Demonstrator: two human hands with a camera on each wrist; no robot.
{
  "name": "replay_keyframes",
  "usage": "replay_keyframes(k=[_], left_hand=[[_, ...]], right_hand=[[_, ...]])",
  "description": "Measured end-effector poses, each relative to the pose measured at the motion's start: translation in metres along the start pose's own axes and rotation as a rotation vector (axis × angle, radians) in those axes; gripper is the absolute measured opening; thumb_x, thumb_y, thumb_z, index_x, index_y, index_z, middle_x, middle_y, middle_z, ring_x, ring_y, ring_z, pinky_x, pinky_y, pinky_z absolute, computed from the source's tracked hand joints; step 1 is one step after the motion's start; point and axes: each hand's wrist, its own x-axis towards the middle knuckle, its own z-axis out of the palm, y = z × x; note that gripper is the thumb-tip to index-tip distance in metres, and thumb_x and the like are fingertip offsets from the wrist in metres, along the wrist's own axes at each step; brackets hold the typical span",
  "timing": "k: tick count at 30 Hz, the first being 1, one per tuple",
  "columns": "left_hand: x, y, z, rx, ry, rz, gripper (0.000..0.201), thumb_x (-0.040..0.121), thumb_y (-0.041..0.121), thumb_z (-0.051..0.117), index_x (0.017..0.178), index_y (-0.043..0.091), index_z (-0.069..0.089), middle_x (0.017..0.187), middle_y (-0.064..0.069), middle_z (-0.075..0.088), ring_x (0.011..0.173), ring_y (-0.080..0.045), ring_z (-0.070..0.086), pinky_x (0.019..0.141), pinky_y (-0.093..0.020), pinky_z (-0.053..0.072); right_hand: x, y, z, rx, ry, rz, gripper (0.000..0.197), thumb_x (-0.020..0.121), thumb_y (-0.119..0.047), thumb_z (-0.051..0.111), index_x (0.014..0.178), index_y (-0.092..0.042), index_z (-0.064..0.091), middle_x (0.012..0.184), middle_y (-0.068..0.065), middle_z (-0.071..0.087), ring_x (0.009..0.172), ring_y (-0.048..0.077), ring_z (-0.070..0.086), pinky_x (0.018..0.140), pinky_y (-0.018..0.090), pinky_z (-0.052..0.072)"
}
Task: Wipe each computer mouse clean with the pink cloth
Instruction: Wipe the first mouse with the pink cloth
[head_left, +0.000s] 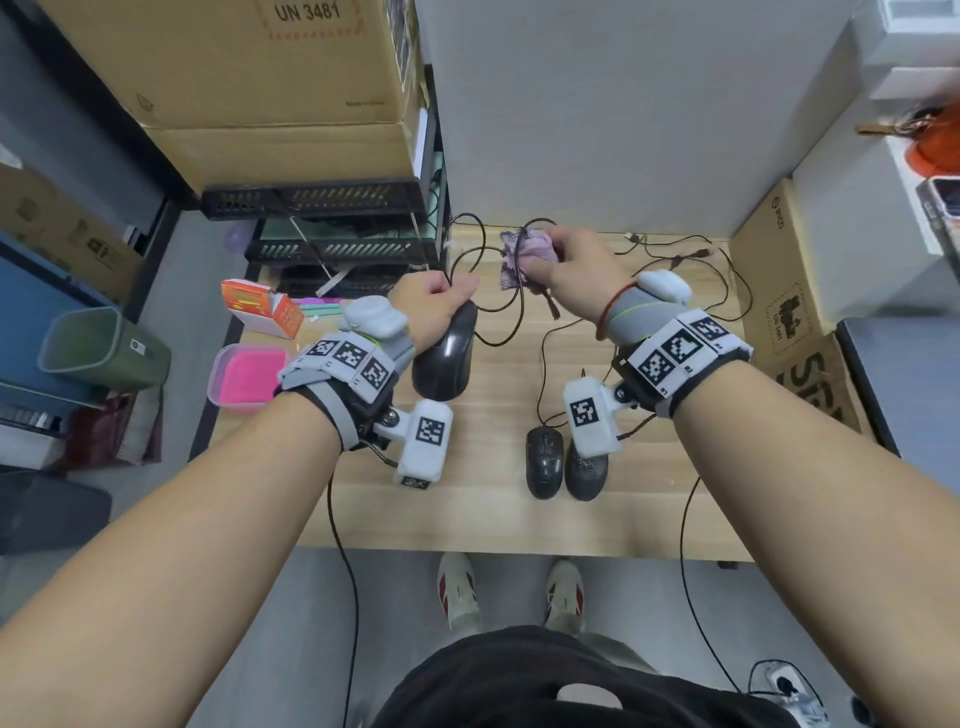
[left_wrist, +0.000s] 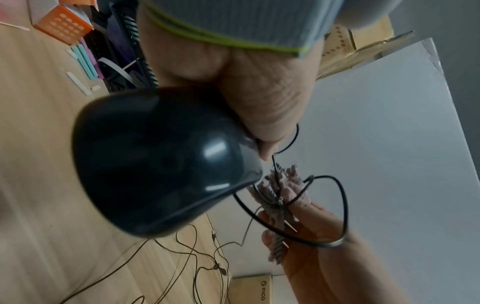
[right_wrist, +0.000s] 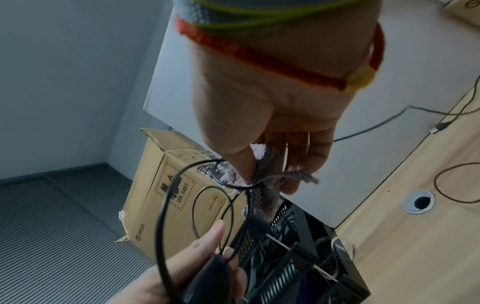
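- At the far left, off the table, we see a green plastic bin (head_left: 104, 347) on the floor, with stacked brown cardboard boxes (head_left: 249, 78) above black slotted trays (head_left: 322, 200).
- On the light wooden tabletop (head_left: 493, 519), at its left edge, sit a clear lidded tub of pink material (head_left: 248, 375) and a small orange-and-white carton (head_left: 262, 305).
- Our left hand (head_left: 434, 307) curls round the front end of a glossy black corded mouse (head_left: 445, 358), holding it raised above the table with its rounded back toward us; in the left wrist view the palm and thumb clamp its top edge.
- The thin black cable (head_left: 470, 244) of that mouse loops up from the left hand's fingers and crosses toward the cloth.
- Our right hand (head_left: 576, 270) pinches the bunched pink fringed cloth (head_left: 524, 254) between thumb and fingers, held in the air just beside the left hand; the right wrist view shows a cable loop lying across the cloth's tassels.
- Near the table's front edge, two more dark mice lie side by side, touching or nearly so: a black scroll-wheel mouse (head_left: 544, 461) on the left and a dark speckled mouse (head_left: 587, 470) partly hidden under the right wrist camera.
- Further right, loose thin wires (head_left: 727, 270) trail over the wood, and a brown printed cardboard box (head_left: 779, 291) stands at the table's right end.
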Motion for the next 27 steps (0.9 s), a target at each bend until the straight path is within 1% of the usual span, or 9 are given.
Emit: replay_keyframes(k=[4, 9, 13, 15, 17, 19, 22, 25, 27], left_hand=[[-0.002, -0.004, 0.004, -0.087, -0.033, 0.033, 0.054, 0.093, 0.056, 0.056, 0.066, 0.010, 0.049, 0.069, -0.015, 0.054, 0.068, -0.019, 0.047, 0.067, -0.032, 0.036], [-0.008, -0.001, 0.012, -0.265, -0.124, 0.004, 0.046, 0.088, 0.051, 0.068, 0.060, 0.021, 0.046, 0.071, -0.009, 0.068, 0.068, -0.017, 0.062, 0.064, -0.024, 0.045], [-0.015, 0.007, 0.011, -0.247, -0.121, 0.012, 0.053, 0.086, 0.063, 0.063, 0.071, 0.012, 0.058, 0.061, -0.001, 0.048, 0.053, -0.011, 0.043, 0.052, -0.019, 0.035], [-0.017, 0.011, 0.012, -0.242, -0.126, 0.006, 0.062, 0.079, 0.068, 0.064, 0.070, 0.006, 0.061, 0.061, -0.002, 0.049, 0.049, -0.009, 0.042, 0.049, -0.016, 0.035], [-0.019, 0.017, 0.014, -0.208, -0.113, -0.003, 0.062, 0.074, 0.069, 0.068, 0.056, 0.014, 0.046, 0.056, 0.000, 0.042, 0.049, -0.010, 0.037, 0.048, -0.019, 0.030], [-0.019, 0.020, 0.016, -0.187, -0.093, -0.027, 0.064, 0.074, 0.066, 0.072, 0.050, 0.022, 0.032, 0.052, 0.003, 0.035, 0.049, -0.012, 0.033, 0.047, -0.021, 0.025], [-0.016, 0.019, 0.019, -0.170, -0.064, -0.062, 0.061, 0.074, 0.050, 0.081, 0.045, 0.023, 0.034, 0.047, 0.006, 0.035, 0.046, -0.011, 0.032, 0.047, -0.024, 0.023], [-0.014, 0.015, 0.016, -0.150, -0.060, -0.077, 0.041, 0.077, 0.029, 0.077, 0.047, 0.016, 0.052, 0.046, 0.006, 0.040, 0.042, -0.008, 0.034, 0.047, -0.025, 0.026], [-0.014, 0.014, 0.011, -0.186, -0.072, -0.108, 0.027, 0.079, 0.027, 0.074, 0.070, 0.002, 0.071, 0.055, 0.001, 0.049, 0.044, -0.009, 0.042, 0.044, -0.021, 0.031]], right_hand=[[-0.003, 0.001, 0.002, 0.008, -0.018, 0.033, 0.013, 0.084, -0.023, 0.062, 0.083, -0.012, 0.068, 0.067, 0.009, 0.069, 0.050, 0.021, 0.055, 0.046, 0.028, 0.042], [-0.005, 0.002, 0.016, -0.019, -0.018, 0.034, 0.020, 0.085, -0.031, 0.063, 0.079, -0.012, 0.067, 0.066, 0.006, 0.070, 0.058, 0.020, 0.059, 0.056, 0.031, 0.048], [-0.006, 0.003, 0.021, -0.103, 0.010, 0.032, 0.029, 0.086, -0.037, 0.058, 0.073, -0.012, 0.066, 0.068, 0.009, 0.071, 0.068, 0.027, 0.065, 0.067, 0.037, 0.054], [-0.005, 0.005, 0.022, -0.182, 0.015, 0.036, 0.027, 0.086, -0.036, 0.057, 0.065, -0.019, 0.059, 0.070, 0.008, 0.070, 0.071, 0.032, 0.065, 0.063, 0.035, 0.053], [-0.005, 0.004, 0.023, -0.252, 0.011, 0.031, 0.029, 0.085, -0.032, 0.057, 0.058, -0.024, 0.049, 0.067, 0.005, 0.063, 0.069, 0.032, 0.058, 0.055, 0.028, 0.040], [-0.006, 0.002, 0.024, -0.321, 0.004, 0.023, 0.029, 0.086, -0.028, 0.056, 0.059, -0.023, 0.047, 0.067, 0.005, 0.057, 0.071, 0.032, 0.053, 0.059, 0.027, 0.031], [-0.006, 0.003, 0.025, -0.376, -0.021, 0.011, 0.017, 0.082, -0.029, 0.059, 0.069, -0.018, 0.056, 0.069, 0.005, 0.059, 0.072, 0.031, 0.053, 0.061, 0.026, 0.032], [-0.003, 0.008, 0.021, -0.361, -0.009, 0.022, 0.021, 0.076, -0.032, 0.066, 0.065, -0.020, 0.053, 0.069, 0.004, 0.060, 0.072, 0.030, 0.056, 0.059, 0.026, 0.033], [-0.003, 0.013, 0.016, -0.368, -0.006, 0.025, 0.015, 0.076, -0.030, 0.067, 0.070, -0.022, 0.056, 0.073, 0.005, 0.063, 0.072, 0.028, 0.056, 0.059, 0.026, 0.035]])
